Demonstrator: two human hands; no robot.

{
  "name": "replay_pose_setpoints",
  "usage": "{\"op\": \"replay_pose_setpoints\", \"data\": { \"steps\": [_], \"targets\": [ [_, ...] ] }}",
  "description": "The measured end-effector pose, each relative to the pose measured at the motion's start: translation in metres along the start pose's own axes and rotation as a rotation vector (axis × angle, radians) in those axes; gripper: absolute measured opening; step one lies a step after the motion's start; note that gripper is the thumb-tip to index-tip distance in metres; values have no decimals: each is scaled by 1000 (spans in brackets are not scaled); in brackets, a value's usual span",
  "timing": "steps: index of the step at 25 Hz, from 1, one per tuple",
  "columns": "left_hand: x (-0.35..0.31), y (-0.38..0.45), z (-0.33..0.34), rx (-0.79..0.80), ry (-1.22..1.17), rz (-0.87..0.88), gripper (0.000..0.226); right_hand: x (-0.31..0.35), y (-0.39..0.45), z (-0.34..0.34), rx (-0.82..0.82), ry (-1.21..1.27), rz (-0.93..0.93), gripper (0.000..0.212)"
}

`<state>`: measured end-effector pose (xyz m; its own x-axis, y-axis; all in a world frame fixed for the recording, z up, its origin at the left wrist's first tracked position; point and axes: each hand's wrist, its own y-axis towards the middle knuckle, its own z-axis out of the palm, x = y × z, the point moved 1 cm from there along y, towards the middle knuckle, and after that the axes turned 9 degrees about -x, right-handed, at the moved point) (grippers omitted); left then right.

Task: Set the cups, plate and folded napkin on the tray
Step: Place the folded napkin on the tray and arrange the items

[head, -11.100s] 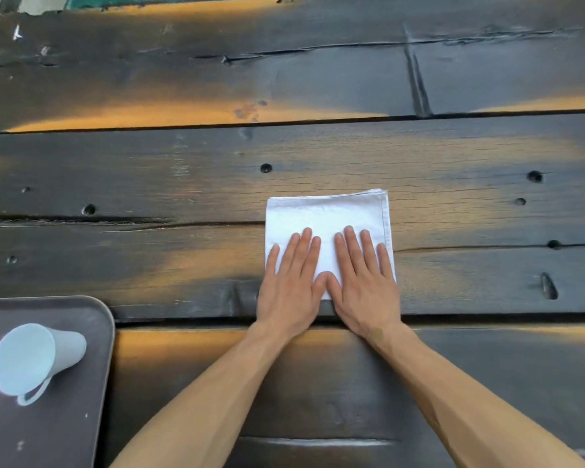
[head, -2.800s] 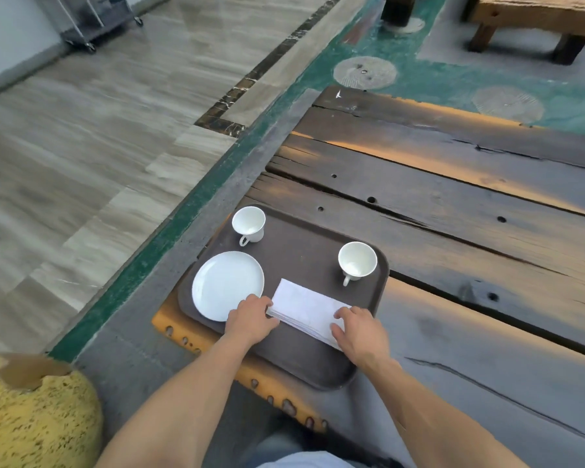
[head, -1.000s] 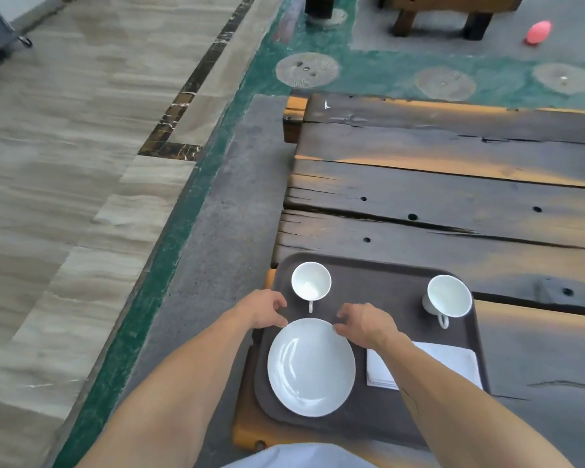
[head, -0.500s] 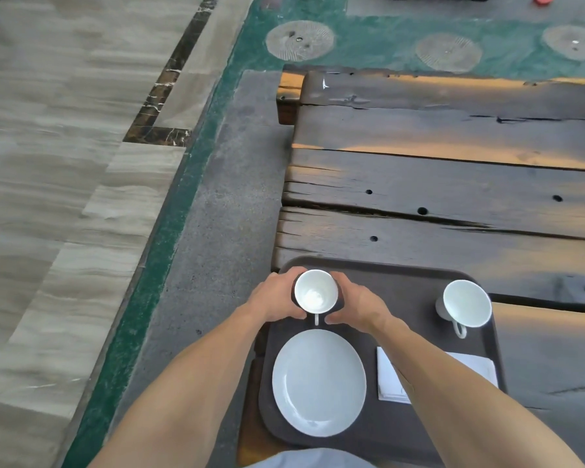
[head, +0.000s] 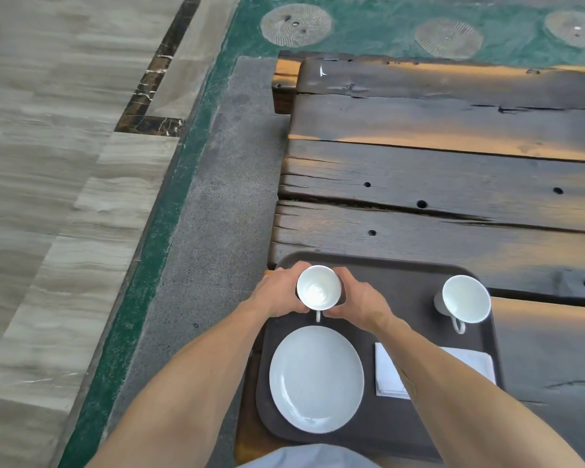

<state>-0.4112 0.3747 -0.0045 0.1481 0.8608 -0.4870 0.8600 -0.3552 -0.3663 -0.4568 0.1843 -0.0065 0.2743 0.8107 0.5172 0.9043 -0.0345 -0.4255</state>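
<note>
Head view: both hands [head: 321, 297] cup round glossy white cup [head: 318, 287] on matte brown tray [head: 402, 288].

Two plain white ceramic cups [head: 318, 287] [head: 466, 298], a plain white round plate [head: 316, 379] and a white folded napkin [head: 387, 373] on a dark brown tray [head: 402, 282]; dark wooden tabletop [head: 453, 170] streaked orange.

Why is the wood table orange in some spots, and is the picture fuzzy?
In the head view, warm light falls in orange streaks across the dark wooden table; the cup held by both hands, the plate and the tray look sharp, not fuzzy; the wide lens bends straight edges slightly.
</note>
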Motion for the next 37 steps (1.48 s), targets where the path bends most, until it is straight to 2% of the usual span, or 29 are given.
{"op": "replay_pose_setpoints", "data": {
  "steps": [18, 29, 33, 37],
  "targets": [
    [-2, 1, 9, -27, -14, 8, 80, -4, -1, 3, -16, -30, 4, 73],
    [-13, -4, 8, -18, 32, -72, 83, -4, -7, 9, -60, -40, 65, 71],
    [-15, -11, 8, -21, 100, -156, 75, -6, -14, 7, -96, -91, 93, 68],
    [-14, -25, 8, 48, 171, -226, 53, -8, -29, 2, -77, -255, 98, 57]
  ]
}}
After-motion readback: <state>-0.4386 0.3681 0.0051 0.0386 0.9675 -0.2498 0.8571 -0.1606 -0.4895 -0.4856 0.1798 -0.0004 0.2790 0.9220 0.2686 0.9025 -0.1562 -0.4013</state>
